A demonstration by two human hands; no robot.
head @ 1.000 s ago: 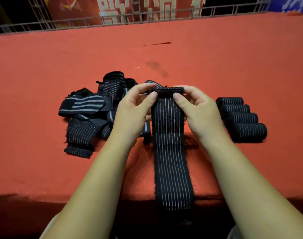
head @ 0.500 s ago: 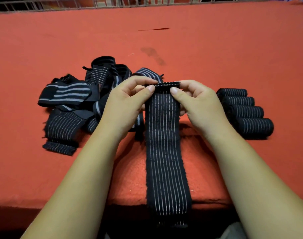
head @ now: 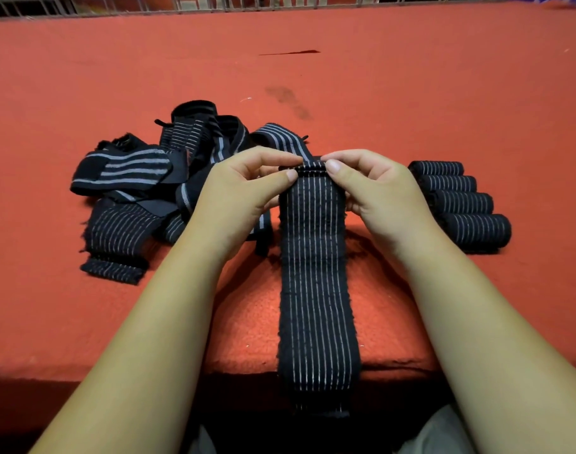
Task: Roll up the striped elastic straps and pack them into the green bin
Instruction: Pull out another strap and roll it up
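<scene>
A long black strap with thin white stripes lies lengthwise on the red table and hangs over its front edge. My left hand and my right hand pinch its far end, which is folded into a small tight roll between thumbs and fingertips. To the left sits a tangled pile of loose striped straps. Several finished rolls lie side by side at the right. No green bin is in view.
The red felt-covered table stretches far back to a metal wire fence. A dark stain and a thin dark mark lie on the cloth behind the pile.
The camera has tilted down and closer. My fingers have drawn nearer together on the strap's far end, and the first turn of the roll has tightened.
</scene>
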